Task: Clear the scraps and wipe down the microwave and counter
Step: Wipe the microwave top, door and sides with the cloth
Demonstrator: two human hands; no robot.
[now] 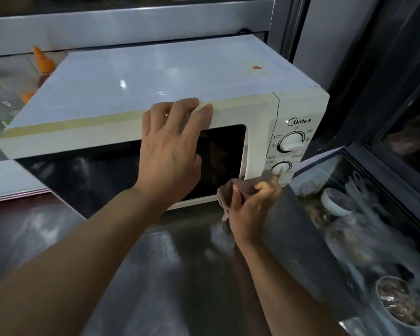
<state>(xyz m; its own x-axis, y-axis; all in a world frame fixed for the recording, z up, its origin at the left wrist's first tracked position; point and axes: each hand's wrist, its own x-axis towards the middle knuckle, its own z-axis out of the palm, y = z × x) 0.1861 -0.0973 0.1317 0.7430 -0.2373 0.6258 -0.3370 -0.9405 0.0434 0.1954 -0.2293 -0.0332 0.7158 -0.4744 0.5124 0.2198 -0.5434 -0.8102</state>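
A white microwave (pixel 136 83) with a dark glass door stands on a steel counter (pixel 170 263). My left hand (pixel 171 151) lies flat against the door, its straight fingers reaching over the door's top edge. My right hand (pixel 250 209) grips a crumpled brown cloth (pixel 243 187) and holds it against the microwave's lower front, just below the lower dial (pixel 280 169) of the control panel. A small orange mark (pixel 256 67) sits on the microwave's top.
A glass-topped display case (pixel 364 214) with bowls of food stands to the right. Orange-capped bottles (pixel 43 61) and clear containers sit behind the microwave on the left. A white tray (pixel 7 180) lies at the left under the microwave's corner.
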